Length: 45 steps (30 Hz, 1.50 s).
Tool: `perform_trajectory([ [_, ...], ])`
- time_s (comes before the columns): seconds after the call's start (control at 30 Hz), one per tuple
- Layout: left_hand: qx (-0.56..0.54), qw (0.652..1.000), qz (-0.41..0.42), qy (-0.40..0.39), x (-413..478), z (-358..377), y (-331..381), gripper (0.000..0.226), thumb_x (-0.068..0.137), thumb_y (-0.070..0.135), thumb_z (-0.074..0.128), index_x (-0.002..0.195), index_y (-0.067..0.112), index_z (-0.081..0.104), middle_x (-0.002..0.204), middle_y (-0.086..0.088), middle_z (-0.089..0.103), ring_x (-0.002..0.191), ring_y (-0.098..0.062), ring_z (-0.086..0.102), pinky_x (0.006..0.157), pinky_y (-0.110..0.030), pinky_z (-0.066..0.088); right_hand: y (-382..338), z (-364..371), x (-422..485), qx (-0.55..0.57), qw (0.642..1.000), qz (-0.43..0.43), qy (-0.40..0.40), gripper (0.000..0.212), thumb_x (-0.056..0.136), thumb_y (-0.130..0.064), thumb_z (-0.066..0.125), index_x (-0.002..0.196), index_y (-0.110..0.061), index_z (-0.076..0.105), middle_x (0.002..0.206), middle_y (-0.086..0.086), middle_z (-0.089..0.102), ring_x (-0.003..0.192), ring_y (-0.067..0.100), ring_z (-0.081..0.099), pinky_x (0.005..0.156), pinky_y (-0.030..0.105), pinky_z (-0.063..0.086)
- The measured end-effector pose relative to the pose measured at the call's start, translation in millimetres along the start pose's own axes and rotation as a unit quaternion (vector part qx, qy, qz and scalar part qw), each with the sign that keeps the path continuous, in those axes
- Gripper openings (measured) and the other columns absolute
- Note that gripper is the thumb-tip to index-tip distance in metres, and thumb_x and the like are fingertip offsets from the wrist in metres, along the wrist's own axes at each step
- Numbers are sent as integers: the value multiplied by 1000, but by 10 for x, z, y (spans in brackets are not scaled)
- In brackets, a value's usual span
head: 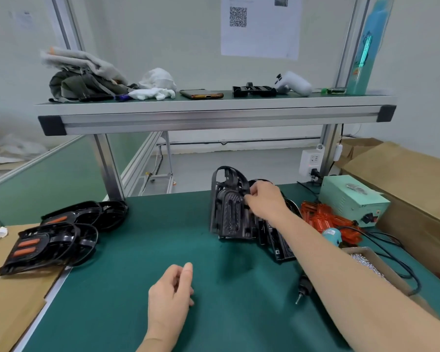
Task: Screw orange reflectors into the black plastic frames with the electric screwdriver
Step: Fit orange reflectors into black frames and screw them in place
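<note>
A black plastic frame (230, 204) stands upright at the front of a row of frames near the green mat's far edge, and my right hand (264, 199) grips its top right side. My left hand (172, 292) rests loosely curled on the mat near me, holding nothing. A pile of orange reflectors (328, 219) lies right of the frames. The electric screwdriver (304, 288) lies on the mat under my right forearm, its bit pointing toward me, its blue end (332, 236) showing beyond the arm. Two finished frames with orange reflectors (46, 246) lie at the left on cardboard.
A cardboard box of screws (366, 260) sits at the right, with a green power unit (353, 199) and cables behind it. A large brown carton (417, 189) fills the right edge. An overhead shelf (214, 110) carries cloths, a phone and a white controller.
</note>
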<state>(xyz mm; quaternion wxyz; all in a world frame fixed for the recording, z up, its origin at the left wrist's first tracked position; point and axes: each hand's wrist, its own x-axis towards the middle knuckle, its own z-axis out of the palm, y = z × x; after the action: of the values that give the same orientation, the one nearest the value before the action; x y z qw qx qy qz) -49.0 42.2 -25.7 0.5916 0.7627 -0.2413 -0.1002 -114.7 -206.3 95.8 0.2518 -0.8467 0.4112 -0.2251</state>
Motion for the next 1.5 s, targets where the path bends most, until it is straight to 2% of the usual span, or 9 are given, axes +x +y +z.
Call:
perform_trajectory([
  [0.33,-212,976,-43,-4,0,-154,-48,54,90,64,46,114,21,69,116,-1,72,112,-12,67,110,-41,43,-86,592,-1091,267,958,79,-72,23,93,8,51,88,-14,55,93,12,70,84,28,71,73,42,62],
  [0.43,-126,989,-19,-75,-87,-192,-2,42,92,70,45,117,43,67,120,14,69,121,-6,59,113,-39,37,-36,730,-1305,376,915,133,-57,32,91,19,45,87,-11,56,85,6,69,68,9,67,58,21,57],
  [0.6,8,982,53,-182,-244,-351,18,46,87,47,61,132,47,53,134,19,59,126,10,48,110,-22,33,18,851,-1548,444,873,193,-48,20,94,9,48,106,1,62,106,22,72,92,29,68,91,44,56],
  [0.73,220,942,149,-206,-270,-355,-70,56,92,47,62,144,40,42,153,23,23,143,4,23,111,-11,16,18,811,-1634,506,828,222,-101,27,102,-6,43,105,6,68,90,14,72,65,11,66,61,22,54],
  [0.93,198,956,167,-134,-276,-321,-118,36,79,47,77,111,36,65,138,22,44,122,9,47,95,-8,32,-44,728,-1732,442,859,215,-143,27,101,-4,43,111,3,68,97,15,77,69,14,66,63,24,54],
  [1.1,187,962,158,-122,-255,-317,-142,39,71,47,83,90,24,58,144,17,34,119,30,28,86,0,30,-38,765,-1846,531,806,259,-25,34,92,13,40,115,-5,57,111,16,71,91,24,67,93,43,55],
  [1.17,196,962,144,-121,-255,-330,-148,44,68,53,81,90,24,56,152,14,30,119,33,22,88,-8,33,-34,789,-1906,483,844,227,54,49,95,13,39,131,-18,48,127,2,61,112,14,60,106,36,47],
  [1.33,210,957,133,-149,-260,-322,-115,56,59,66,73,88,24,51,157,5,30,146,-2,19,105,-27,29,-22,860,-2120,266,944,-44,192,90,71,29,37,148,-17,41,155,-6,35,148,6,26,123,30,18],
  [1.5,211,951,157,-161,-277,-305,-94,57,49,66,65,83,22,51,146,4,42,139,-4,30,102,-17,27,9,953,-2062,95,955,-201,198,57,75,10,53,125,-13,68,139,0,58,143,17,39,121,39,16],
])
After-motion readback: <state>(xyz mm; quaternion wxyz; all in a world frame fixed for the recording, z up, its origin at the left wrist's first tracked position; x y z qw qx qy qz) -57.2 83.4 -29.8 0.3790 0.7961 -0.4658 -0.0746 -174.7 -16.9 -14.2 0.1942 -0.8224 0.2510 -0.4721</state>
